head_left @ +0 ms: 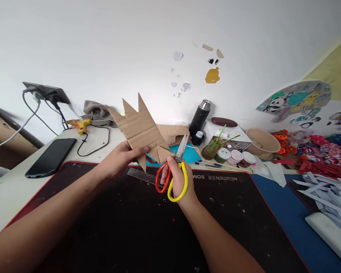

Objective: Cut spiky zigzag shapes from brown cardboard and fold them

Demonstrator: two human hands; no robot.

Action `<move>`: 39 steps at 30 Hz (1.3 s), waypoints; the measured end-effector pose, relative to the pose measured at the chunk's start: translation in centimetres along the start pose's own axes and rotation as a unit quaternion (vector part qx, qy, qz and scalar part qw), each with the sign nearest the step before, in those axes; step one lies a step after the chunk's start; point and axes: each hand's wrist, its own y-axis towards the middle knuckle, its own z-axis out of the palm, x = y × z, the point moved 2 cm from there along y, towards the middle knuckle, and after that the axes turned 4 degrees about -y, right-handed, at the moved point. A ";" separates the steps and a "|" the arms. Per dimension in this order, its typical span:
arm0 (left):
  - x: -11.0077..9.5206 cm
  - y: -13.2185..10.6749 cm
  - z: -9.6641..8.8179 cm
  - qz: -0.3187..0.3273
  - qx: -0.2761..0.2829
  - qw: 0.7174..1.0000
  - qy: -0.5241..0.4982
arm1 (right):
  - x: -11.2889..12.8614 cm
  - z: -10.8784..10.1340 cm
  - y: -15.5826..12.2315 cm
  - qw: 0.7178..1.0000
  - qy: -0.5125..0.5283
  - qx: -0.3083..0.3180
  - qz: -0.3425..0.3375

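Observation:
My left hand (pixel 119 158) is closed on the lower edge of a brown cardboard piece (pixel 139 128) cut with pointed spikes, holding it up above the black desk mat (pixel 125 220). My right hand (pixel 178 181) has its fingers through the red and yellow handles of a pair of scissors (pixel 173 174). The scissor blades point up and right, just beside the cardboard's right edge. A clear ruler (pixel 140 175) lies on the mat under both hands.
A black phone (pixel 51 157) and a yellow glue gun (pixel 82 126) lie at the left. A black flask (pixel 200 116), paint jars (pixel 230 155), a paper cup (pixel 263 142) and white paper strips (pixel 326 193) are at the right. More cardboard (pixel 172 132) lies behind.

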 end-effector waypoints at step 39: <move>1.0 -0.4 1.5 -0.052 -0.015 0.983 -0.174 | -0.5 0.1 -0.1 0.999 0.051 0.018 -0.002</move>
